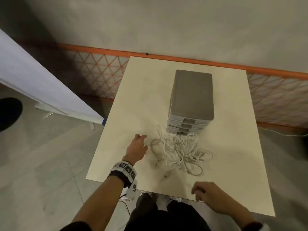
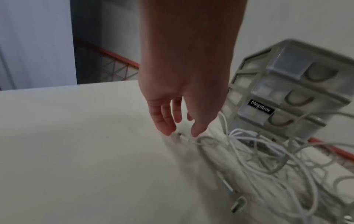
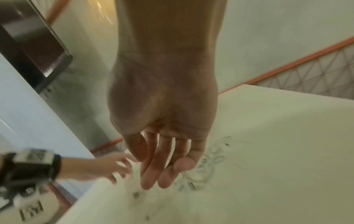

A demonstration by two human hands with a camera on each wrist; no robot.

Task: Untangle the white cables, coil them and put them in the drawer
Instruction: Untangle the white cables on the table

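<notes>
A tangle of white cables (image 1: 181, 150) lies on the cream table (image 1: 133, 100), right in front of a grey drawer unit (image 1: 191, 97) whose drawers all look shut. My left hand (image 1: 140, 136) hovers at the tangle's left side with its fingers relaxed. In the left wrist view its fingertips (image 2: 166, 130) sit just over a plug end of one cable (image 2: 180, 137) and grip nothing. My right hand (image 1: 195, 190) hangs over the table's front edge, fingers loosely bent and empty. In the right wrist view the cables (image 3: 206, 166) are blurred beyond its fingers (image 3: 153, 174).
An orange mesh fence (image 1: 103, 70) runs behind the table. A white board (image 1: 33, 80) leans on the floor to the left, and a dark shoe (image 1: 10, 112) shows at the far left. My legs (image 1: 166, 214) stand against the front edge.
</notes>
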